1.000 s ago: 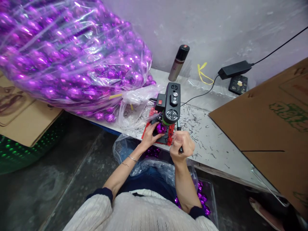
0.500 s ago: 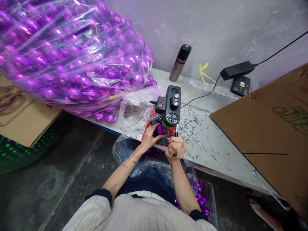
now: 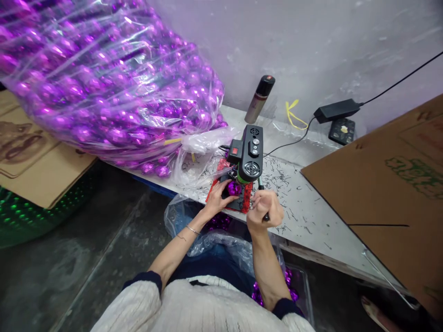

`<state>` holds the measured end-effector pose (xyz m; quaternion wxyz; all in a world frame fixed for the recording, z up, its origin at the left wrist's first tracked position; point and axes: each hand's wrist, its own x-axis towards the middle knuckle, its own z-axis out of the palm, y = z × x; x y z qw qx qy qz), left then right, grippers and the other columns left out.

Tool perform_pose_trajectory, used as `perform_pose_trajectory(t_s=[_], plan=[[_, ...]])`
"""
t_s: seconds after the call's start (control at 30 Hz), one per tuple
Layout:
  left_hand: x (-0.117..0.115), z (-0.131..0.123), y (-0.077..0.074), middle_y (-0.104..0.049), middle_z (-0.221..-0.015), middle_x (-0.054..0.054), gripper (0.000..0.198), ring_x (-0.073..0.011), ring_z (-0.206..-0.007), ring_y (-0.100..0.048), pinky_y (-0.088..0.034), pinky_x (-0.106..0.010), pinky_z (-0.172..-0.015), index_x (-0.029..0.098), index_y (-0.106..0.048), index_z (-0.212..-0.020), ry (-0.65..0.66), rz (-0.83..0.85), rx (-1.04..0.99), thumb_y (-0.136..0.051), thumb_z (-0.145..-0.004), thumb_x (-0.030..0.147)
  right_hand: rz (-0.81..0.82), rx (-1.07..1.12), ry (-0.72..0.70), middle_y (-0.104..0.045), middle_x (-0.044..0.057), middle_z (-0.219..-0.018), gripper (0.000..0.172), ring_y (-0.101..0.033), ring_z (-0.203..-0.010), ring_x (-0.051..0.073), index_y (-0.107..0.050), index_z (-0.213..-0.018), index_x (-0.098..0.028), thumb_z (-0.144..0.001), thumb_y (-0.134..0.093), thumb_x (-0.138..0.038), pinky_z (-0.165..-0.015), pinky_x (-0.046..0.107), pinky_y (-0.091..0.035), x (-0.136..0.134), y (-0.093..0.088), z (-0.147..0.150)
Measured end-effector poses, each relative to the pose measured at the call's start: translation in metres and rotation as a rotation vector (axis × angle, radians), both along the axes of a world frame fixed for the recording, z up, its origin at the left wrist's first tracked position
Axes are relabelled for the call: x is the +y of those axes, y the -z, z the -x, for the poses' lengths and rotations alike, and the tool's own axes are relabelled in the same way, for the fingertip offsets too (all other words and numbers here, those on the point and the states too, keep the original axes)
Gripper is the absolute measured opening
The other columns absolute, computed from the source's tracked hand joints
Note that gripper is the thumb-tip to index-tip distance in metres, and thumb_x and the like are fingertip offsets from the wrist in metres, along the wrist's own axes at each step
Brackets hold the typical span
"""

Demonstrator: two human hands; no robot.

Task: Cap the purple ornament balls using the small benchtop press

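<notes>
A small black bench press machine (image 3: 252,151) with round vents and a red switch stands on a red and black base. Below its head sits a shiny purple bauble (image 3: 234,187). My left hand (image 3: 218,197) holds that bauble between thumb and fingers, its wrist turned in from the left. Wrapped in a fist round the machine's lever handle (image 3: 266,216) is my right hand (image 3: 265,208), just right of the base. The bauble's top is partly hidden by the machine head.
A big clear bag of purple baubles (image 3: 131,101) leans at the left. Thin dark wire bits (image 3: 287,198) litter the tabletop. Behind stand a spray can (image 3: 258,102) and a power adapter (image 3: 337,110) with its cable. A cardboard box (image 3: 387,184) fills the right side.
My right hand has moved to the right with the lever handle, away from the machine's base. My left hand stays at the bauble. The camera view has shifted slightly.
</notes>
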<state>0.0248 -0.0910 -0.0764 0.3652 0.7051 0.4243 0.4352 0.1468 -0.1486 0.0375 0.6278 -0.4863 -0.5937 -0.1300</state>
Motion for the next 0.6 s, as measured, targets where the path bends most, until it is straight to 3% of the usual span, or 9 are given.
perform_pose_trajectory(t_s=[0.1, 0.17, 0.3, 0.43, 0.53, 0.6], plan=[[-0.009, 0.002, -0.003, -0.069, -0.134, -0.013, 0.062, -0.0311, -0.129, -0.064, -0.042, -0.054, -0.119, 0.024, -0.059, -0.137, -0.030, -0.035, 0.009, -0.081, -0.083, 0.045, 0.017, 0.031, -0.014, -0.051, -0.002, -0.061, 0.031, -0.051, -0.056, 0.012, -0.047, -0.070, -0.023, -0.100, -0.044, -0.017, -0.056, 0.029, -0.038, 0.002, -0.022, 0.001], [-0.025, 0.007, -0.004, -0.068, -0.137, -0.013, 0.064, -0.0309, -0.131, -0.063, -0.043, -0.054, -0.118, 0.025, -0.055, -0.141, -0.057, -0.094, 0.044, -0.080, -0.085, 0.043, 0.004, 0.031, -0.040, -0.052, -0.002, -0.062, 0.030, -0.052, -0.057, 0.012, -0.047, -0.070, -0.023, -0.099, -0.045, -0.015, -0.056, 0.028, -0.038, 0.002, -0.026, 0.001], [-0.076, 0.029, 0.006, -0.064, -0.141, -0.016, 0.062, -0.0312, -0.130, -0.064, -0.052, -0.052, -0.110, 0.027, -0.053, -0.146, 0.057, -0.243, 0.230, -0.075, -0.090, 0.038, -0.002, -0.038, -0.071, -0.054, -0.002, -0.063, 0.027, -0.053, -0.058, 0.012, -0.048, -0.072, -0.023, -0.096, -0.046, -0.011, -0.056, 0.028, -0.040, -0.003, -0.014, -0.003], [-0.115, 0.045, 0.023, -0.066, -0.136, -0.018, 0.054, -0.0338, -0.123, -0.068, -0.059, -0.050, -0.096, 0.025, -0.061, -0.138, 0.202, -0.207, 0.418, -0.075, -0.089, 0.041, 0.017, -0.113, -0.061, -0.057, -0.001, -0.064, 0.024, -0.056, -0.059, 0.013, -0.050, -0.074, -0.023, -0.095, -0.047, -0.012, -0.056, 0.028, -0.041, -0.008, -0.002, -0.006], [-0.110, 0.042, 0.018, -0.074, -0.119, -0.014, 0.044, -0.0341, -0.105, -0.074, -0.062, -0.050, -0.086, 0.027, -0.073, -0.121, 0.116, -0.130, 0.260, -0.076, -0.085, 0.052, 0.024, -0.133, -0.055, -0.058, -0.001, -0.065, 0.024, -0.056, -0.060, 0.013, -0.050, -0.075, -0.023, -0.095, -0.046, -0.012, -0.057, 0.028, -0.041, -0.010, 0.001, -0.007], [-0.083, 0.036, 0.003, -0.076, -0.106, -0.010, 0.028, -0.0310, -0.095, -0.074, -0.062, -0.048, -0.085, 0.030, -0.077, -0.107, 0.004, -0.104, 0.063, -0.072, -0.088, 0.051, 0.028, -0.141, -0.059, -0.057, -0.001, -0.065, 0.024, -0.056, -0.060, 0.013, -0.049, -0.075, -0.023, -0.095, -0.046, -0.011, -0.057, 0.027, -0.041, -0.010, 0.001, -0.006]])
